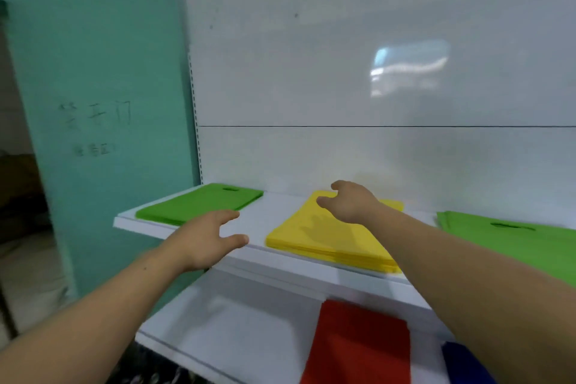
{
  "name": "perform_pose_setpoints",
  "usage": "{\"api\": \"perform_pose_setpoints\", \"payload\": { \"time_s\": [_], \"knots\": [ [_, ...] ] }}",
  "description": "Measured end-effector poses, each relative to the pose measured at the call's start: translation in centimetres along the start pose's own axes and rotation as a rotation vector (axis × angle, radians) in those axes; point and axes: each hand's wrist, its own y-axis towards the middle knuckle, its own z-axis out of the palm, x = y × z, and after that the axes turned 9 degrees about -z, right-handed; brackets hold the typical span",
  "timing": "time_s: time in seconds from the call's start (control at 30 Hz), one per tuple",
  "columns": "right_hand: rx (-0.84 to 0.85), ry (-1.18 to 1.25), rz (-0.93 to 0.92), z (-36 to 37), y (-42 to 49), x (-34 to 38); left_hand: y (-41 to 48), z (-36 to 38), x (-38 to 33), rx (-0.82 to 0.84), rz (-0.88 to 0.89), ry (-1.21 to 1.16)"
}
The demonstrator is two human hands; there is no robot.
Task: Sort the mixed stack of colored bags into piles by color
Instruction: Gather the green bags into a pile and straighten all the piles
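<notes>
On the upper white shelf lie three flat stacks of bags: a green pile at the left, a yellow pile in the middle, and a green stack at the right edge. My right hand hovers over the far end of the yellow pile, fingers apart and empty. My left hand floats above the shelf's front edge between the left green pile and the yellow one, open and empty. On the lower shelf lie a red bag pile and a blue bag at the bottom right.
A white back panel rises behind the shelves. A teal door with faint writing stands open at the left, beside a dark doorway.
</notes>
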Motion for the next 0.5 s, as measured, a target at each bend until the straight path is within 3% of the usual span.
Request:
{"api": "perform_pose_setpoints", "payload": {
  "time_s": [0.23, 0.5],
  "knots": [
    [0.064, 0.029, -0.064, 7.7, 4.8, 10.4, 0.7, -3.6, 12.0, -0.009, -0.112, 0.001],
    [0.13, -0.025, -0.093, 14.8, 12.4, 14.6, 7.1, -3.7, 19.1, -0.035, -0.175, -0.022]
  ]
}}
